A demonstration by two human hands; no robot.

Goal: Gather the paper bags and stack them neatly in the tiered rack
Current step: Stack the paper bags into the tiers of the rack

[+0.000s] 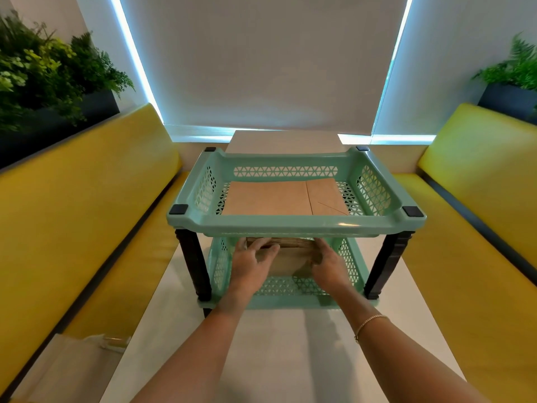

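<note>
A mint-green two-tier rack (293,223) with dark legs stands on the white table (284,350). Flat brown paper bags (276,199) lie in its upper tray. In the lower tray sits a thick stack of brown paper bags (286,260), partly hidden under the upper tray's front rim. My left hand (250,263) grips the stack's left side, thumb on top. My right hand (328,264) holds its right side, fingers curled round the edge. Both arms reach in over the lower tray's front rim.
Yellow benches (87,216) run along both sides of the table. Planters with green plants (43,71) sit behind the backrests. A pale bag (84,353) rests on the left bench near me. A lowered blind (261,59) covers the window behind the rack.
</note>
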